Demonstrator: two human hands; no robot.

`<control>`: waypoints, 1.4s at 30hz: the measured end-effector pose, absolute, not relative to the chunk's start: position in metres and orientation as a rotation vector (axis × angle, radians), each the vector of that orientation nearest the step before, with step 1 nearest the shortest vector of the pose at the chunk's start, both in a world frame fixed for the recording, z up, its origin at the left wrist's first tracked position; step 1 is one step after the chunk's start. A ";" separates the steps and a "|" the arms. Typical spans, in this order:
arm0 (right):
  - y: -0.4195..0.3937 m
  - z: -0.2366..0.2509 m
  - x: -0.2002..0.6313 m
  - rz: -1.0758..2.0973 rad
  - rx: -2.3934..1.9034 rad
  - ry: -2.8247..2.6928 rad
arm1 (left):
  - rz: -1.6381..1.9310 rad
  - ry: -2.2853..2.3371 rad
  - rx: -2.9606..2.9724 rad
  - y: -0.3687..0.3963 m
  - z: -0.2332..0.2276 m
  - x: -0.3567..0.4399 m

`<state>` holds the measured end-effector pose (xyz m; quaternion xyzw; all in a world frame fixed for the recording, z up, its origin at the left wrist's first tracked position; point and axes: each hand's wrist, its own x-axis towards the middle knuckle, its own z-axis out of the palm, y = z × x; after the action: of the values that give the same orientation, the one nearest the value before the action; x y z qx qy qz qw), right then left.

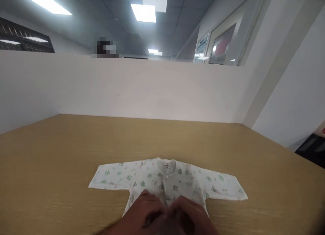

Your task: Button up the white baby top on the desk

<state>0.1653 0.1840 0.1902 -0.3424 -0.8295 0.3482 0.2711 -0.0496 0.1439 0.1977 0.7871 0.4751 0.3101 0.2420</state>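
A small white baby shirt (182, 180) with printed green bear faces lies spread out on the table, collar away from me and both long sleeves stretched sideways. Its top front snap is fastened at the neck. Over the lower middle of the shirt, at the front opening, my left hand (146, 213) and my right hand (190, 214) meet with fingers bent and pinched together. The fingertips are blurred, and they appear to grip the shirt's front edge. The lower part of the shirt is hidden behind my hands and the frame's bottom edge.
The wooden table (152, 133) ends at a low white partition (152, 89) across the back. At the right edge stands a dark object (312, 148) beside a white wall. Part of a blurred-out person (106, 48) shows beyond the partition.
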 end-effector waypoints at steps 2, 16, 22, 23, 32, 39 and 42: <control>0.179 0.199 0.166 1.004 -0.914 -2.199 | 0.801 1.312 2.060 0.137 0.212 -0.048; 0.167 0.228 0.170 1.034 -0.823 -2.240 | 0.662 1.125 2.079 0.136 0.220 -0.050; 0.163 0.237 0.171 1.031 -0.746 -2.275 | 0.619 1.080 2.079 0.137 0.223 -0.050; 0.163 0.237 0.172 1.042 -0.752 -2.272 | 0.604 1.081 2.079 0.137 0.224 -0.050; 0.166 0.230 0.173 1.066 -0.705 -2.169 | 0.582 1.156 2.077 0.135 0.226 -0.047; 0.165 0.230 0.174 1.077 -0.787 -2.189 | 0.619 1.113 2.090 0.135 0.227 -0.048; 0.166 0.227 0.173 1.018 -0.808 -2.175 | 0.633 1.085 2.093 0.136 0.228 -0.048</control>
<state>0.1725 0.1658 0.2272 -0.3044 -0.8190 0.3835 0.2994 -0.0476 0.1356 0.2280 0.8053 0.4175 0.2438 0.3433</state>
